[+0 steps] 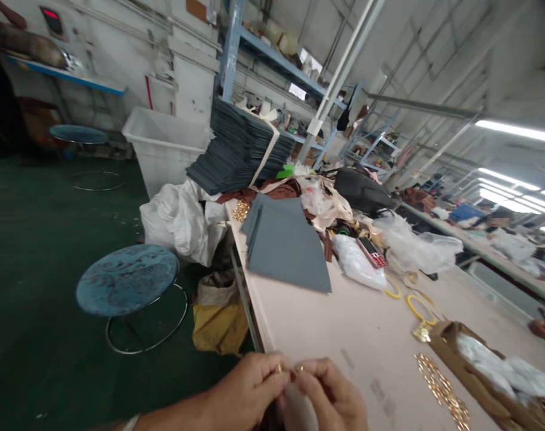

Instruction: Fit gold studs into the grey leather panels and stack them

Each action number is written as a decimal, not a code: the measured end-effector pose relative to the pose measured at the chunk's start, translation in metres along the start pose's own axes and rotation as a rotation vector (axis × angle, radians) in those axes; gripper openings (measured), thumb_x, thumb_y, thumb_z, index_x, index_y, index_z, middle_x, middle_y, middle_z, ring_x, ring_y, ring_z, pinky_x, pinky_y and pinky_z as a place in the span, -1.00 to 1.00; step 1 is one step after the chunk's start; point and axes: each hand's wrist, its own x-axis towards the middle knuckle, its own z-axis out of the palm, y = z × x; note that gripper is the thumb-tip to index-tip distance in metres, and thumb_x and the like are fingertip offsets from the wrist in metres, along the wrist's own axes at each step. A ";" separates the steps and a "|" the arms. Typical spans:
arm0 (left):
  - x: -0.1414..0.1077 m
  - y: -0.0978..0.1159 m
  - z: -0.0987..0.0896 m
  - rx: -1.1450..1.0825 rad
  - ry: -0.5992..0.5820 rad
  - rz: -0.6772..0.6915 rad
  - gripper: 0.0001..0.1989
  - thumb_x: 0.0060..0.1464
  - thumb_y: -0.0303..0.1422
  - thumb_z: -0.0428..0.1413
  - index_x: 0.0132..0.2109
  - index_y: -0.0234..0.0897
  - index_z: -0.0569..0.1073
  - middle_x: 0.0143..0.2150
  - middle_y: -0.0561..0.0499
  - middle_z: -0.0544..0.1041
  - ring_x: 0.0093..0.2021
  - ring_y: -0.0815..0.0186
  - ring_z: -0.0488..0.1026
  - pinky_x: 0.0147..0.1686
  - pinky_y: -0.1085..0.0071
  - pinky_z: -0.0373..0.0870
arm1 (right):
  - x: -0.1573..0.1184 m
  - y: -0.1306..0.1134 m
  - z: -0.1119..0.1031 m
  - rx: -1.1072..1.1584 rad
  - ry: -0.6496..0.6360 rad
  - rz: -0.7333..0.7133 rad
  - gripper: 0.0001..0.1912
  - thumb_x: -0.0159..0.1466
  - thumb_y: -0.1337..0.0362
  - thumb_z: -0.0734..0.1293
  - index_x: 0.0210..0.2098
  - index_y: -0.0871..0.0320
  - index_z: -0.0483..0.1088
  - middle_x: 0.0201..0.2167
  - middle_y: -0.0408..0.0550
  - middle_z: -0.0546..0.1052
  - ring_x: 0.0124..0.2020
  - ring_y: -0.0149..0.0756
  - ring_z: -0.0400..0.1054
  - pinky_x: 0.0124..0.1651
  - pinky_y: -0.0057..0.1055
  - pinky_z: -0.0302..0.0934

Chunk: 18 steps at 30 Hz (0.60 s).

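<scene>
At the near edge of the table, my left hand (pixel 254 383) pinches a small gold-coloured metal piece between thumb and forefinger. My right hand (pixel 333 392) is closed the same way, with a glint of gold metal at its fingertips. The fingertips of both hands nearly meet; the exact shape of what they hold is too small to make out. Something dark below the hands is mostly hidden. Loose gold-coloured metal pieces (pixel 443 389) lie in a strip to the right. A second heap of gold pieces (pixel 241 211) sits at the table's far left corner.
Grey sheets (pixel 288 245) lie on the table (pixel 299 323), with a tall strapped stack (pixel 245 146) behind. A cardboard box (pixel 452 353), yellow rings (pixel 420 309), a red phone (pixel 372 252) and plastic bags (pixel 416 242) are right. A blue stool (pixel 129 278) and yellow sack (pixel 221 326) stand left.
</scene>
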 end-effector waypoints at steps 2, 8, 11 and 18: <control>0.000 0.004 -0.016 -0.306 0.020 -0.066 -0.63 0.22 -0.04 -0.06 -0.15 -0.26 0.36 -0.43 0.10 0.43 -0.68 0.53 0.20 -0.65 0.59 0.19 | 0.029 -0.006 -0.003 0.041 -0.016 0.089 -0.68 0.22 0.04 0.33 -0.47 0.16 0.47 -0.56 -0.09 0.53 -0.48 -0.28 0.44 -0.38 -0.47 0.35; 0.003 0.009 -0.051 -0.641 0.215 -0.106 -0.45 0.09 0.08 0.09 0.06 -0.20 0.33 -0.49 0.14 0.41 -0.74 0.56 0.12 -0.75 0.63 0.18 | 0.140 -0.002 0.007 -0.154 0.118 0.063 -0.60 0.20 0.06 0.31 -0.14 0.24 0.51 -0.31 0.07 0.61 -0.30 -0.16 0.51 -0.18 -0.29 0.37; 0.004 0.004 -0.054 -0.707 0.363 -0.181 -0.44 -0.02 0.10 0.19 -0.06 -0.24 0.41 -0.58 0.23 0.26 -0.72 0.62 -0.14 -0.79 0.71 -0.18 | 0.186 -0.005 0.023 -0.440 0.089 -0.129 -0.71 0.30 0.25 0.21 -0.16 0.23 0.51 -0.19 0.09 0.60 -0.18 -0.21 0.48 -0.06 -0.32 0.31; 0.009 -0.019 -0.069 -0.750 0.461 -0.247 -0.47 -0.41 -0.06 0.45 -0.45 -0.32 0.38 -0.61 0.27 0.14 -0.68 0.66 -0.20 -0.77 0.71 -0.19 | 0.221 0.002 0.043 -0.816 -0.033 -0.145 -0.77 0.35 0.39 0.18 -0.20 0.14 0.48 -0.22 0.00 0.58 -0.13 -0.22 0.38 -0.04 -0.38 0.19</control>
